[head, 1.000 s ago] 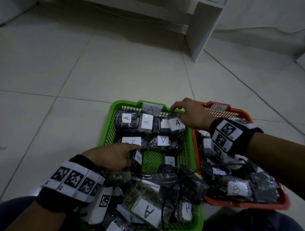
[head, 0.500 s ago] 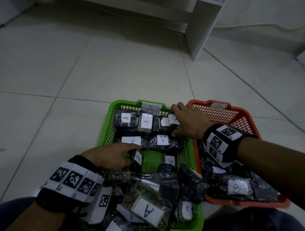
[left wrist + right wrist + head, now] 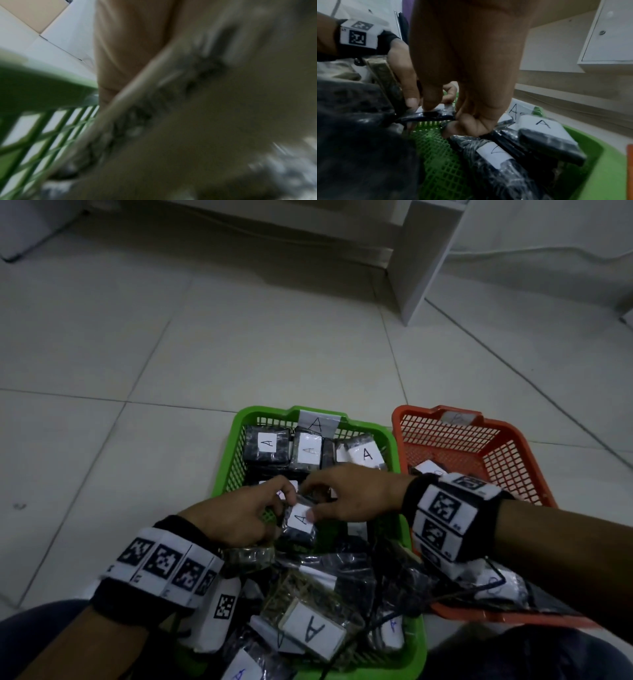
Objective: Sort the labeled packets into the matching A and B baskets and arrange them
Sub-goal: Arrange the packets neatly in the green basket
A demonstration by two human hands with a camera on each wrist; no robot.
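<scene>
Both hands, left hand [image 3: 236,520] and right hand [image 3: 356,494], pinch one A packet [image 3: 299,522] mid-frame over the green basket [image 3: 228,470], fingers clamped, likely to seat it neatly.

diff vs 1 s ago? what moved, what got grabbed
The right hand left the back row of the green basket and came toward the person to mid-basket. It now pinches an A packet together with the left hand, which had been resting at that spot. The back-row A packets and the orange basket stayed as they were.
</scene>
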